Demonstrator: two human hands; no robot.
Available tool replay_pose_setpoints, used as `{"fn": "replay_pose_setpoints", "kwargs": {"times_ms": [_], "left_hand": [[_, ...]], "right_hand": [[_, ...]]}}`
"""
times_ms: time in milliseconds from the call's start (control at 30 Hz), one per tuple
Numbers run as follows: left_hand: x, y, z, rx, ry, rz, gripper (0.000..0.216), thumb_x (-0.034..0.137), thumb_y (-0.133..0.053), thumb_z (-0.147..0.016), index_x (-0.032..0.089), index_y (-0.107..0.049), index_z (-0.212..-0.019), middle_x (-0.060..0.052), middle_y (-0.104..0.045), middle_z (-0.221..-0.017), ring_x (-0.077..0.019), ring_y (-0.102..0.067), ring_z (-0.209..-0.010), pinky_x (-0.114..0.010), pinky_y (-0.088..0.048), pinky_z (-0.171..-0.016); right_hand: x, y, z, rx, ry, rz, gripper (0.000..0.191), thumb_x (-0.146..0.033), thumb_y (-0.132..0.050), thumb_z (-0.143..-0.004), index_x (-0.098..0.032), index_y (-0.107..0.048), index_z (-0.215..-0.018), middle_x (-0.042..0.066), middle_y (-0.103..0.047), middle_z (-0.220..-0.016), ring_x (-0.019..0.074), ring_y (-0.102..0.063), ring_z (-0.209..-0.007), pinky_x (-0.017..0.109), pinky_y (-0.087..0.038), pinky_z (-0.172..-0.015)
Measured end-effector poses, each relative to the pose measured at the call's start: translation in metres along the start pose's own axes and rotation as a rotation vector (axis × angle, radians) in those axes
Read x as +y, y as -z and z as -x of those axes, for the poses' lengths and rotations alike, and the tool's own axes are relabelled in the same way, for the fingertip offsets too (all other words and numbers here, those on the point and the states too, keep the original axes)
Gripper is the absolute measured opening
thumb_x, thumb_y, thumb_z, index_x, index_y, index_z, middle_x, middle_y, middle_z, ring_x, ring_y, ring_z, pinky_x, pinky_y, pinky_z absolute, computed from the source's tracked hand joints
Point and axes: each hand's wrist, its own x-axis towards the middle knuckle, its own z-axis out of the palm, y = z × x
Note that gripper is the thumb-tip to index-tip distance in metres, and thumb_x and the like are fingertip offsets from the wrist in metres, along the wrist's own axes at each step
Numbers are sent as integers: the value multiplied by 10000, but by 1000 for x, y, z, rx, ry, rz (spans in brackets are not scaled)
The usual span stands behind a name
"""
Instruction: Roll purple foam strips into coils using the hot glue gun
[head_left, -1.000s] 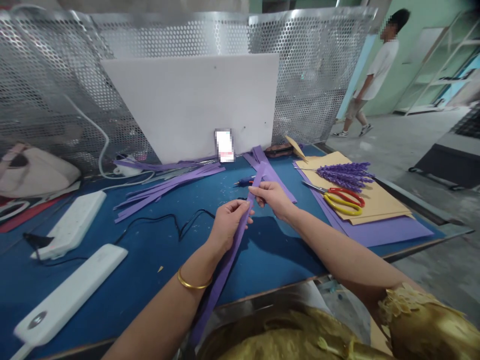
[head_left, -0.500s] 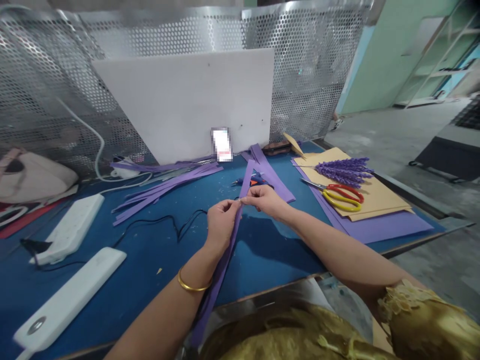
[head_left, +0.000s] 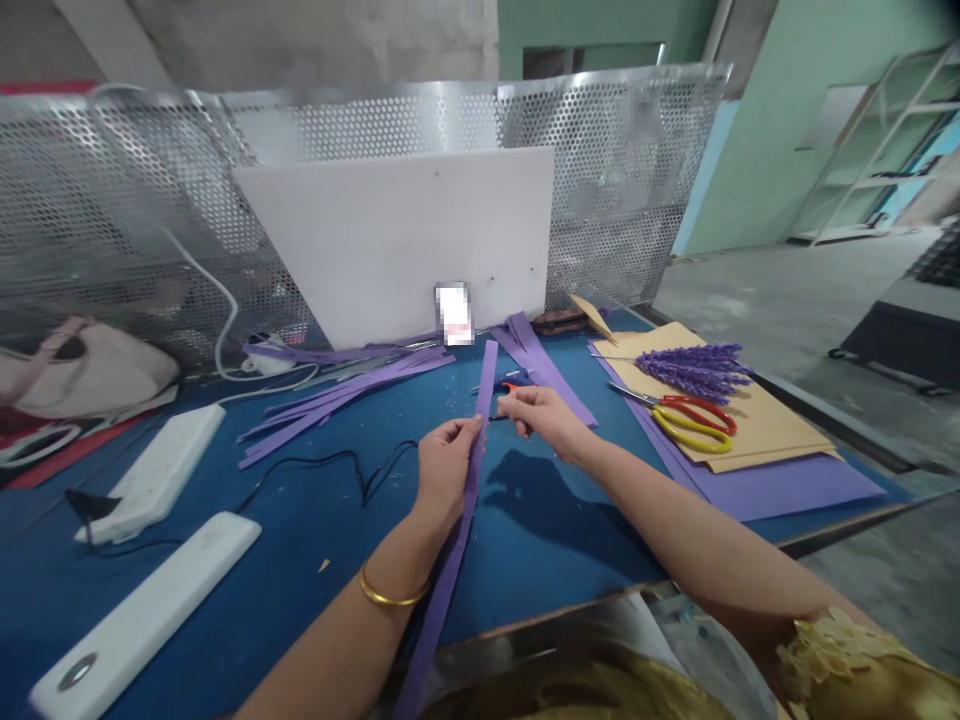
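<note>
My left hand (head_left: 444, 465) pinches a long purple strip (head_left: 466, 505) between thumb and fingers. The strip runs from above the fingertips down past the wrist to the table's front edge. Just right of it, off the strip, my right hand (head_left: 541, 418) is closed, fingers curled against the thumb; whether anything small is in them is hidden. Behind that hand lies what looks like a blue-and-orange glue gun (head_left: 513, 381), partly covered. More purple strips (head_left: 352, 395) lie to the left, and wider purple pieces (head_left: 551, 372) lie beyond the right hand.
Scissors (head_left: 694, 420) with red and yellow handles and a purple flower bunch (head_left: 694, 369) rest on tan sheets (head_left: 780, 430) at right. A lit phone (head_left: 454, 315) leans on a white board (head_left: 405, 240). Two white power strips (head_left: 150, 610) and a black cable (head_left: 315, 458) occupy the left.
My right hand has come off the purple strip and shifted slightly right. The left hand keeps its pinch. The view has tilted up a little.
</note>
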Motion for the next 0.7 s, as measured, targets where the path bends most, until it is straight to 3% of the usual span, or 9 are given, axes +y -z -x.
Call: {"fn": "replay_pose_setpoints", "kwargs": {"times_ms": [100, 267, 433, 700], "left_hand": [[-1, 0, 2, -50, 8, -35, 359, 486, -805, -646, 141, -726, -711, 21, -611, -552, -83, -473, -471, -208, -372, -480], [3, -2, 4, -206, 120, -64, 365, 458, -840, -583, 142, -753, -744, -37, -700, -660, -113, -582, -546, -204, -405, -506], [6, -3, 5, -234, 149, -80, 344, 440, -850, -570, 138, -744, -698, -45, -695, -646, -104, -578, -536, -203, -419, -518], [10, -4, 7, -356, 174, -129, 362, 448, -859, -585, 133, -778, -742, -49, -686, -643, -90, -552, -514, -203, -416, -508]], "right_hand": [[7, -6, 1, -36, 30, 26, 332, -477, -758, -671, -195, -585, -638, -55, -498, -459, 101, -454, -459, 233, -341, -478], [11, -5, 0, 66, 113, -39, 356, -453, -741, -678, -201, -513, -573, -65, -484, -469, 83, -431, -456, 228, -341, -482], [10, -2, -2, -21, 69, 0, 392, -475, -758, -678, -202, -513, -540, -54, -477, -453, 89, -424, -441, 243, -323, -470], [-5, 44, -23, 454, 252, -102, 403, -459, -742, -666, -217, -469, -494, -45, -448, -444, 89, -373, -444, 255, -297, -461]]}}
